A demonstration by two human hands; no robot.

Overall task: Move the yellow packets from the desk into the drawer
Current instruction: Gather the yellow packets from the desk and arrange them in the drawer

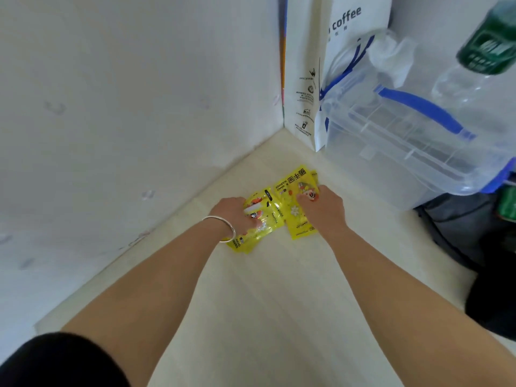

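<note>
My bare forearms run up from the bottom of the frame across the desk [265, 317]. At mid-frame my left hand [236, 212] curls its fingers over the left pile of yellow packets [248, 244]. My right hand [321, 208] pinches the right-hand packet with bent fingers. Every packet lies on the wood (none lifted, I judge), so the move has barely begun. No drawer shows. Beyond, at upper right, stand a clear storage box [405, 141] and a paper bag [343, 51].

The yellow packets [293, 208] looked like glossy, crinkled plastic film. The surface [265, 303] was pale, matt wood-grain laminate. The storage box [405, 152] was clear plastic; the bracelet [223, 227] was shiny metal.
</note>
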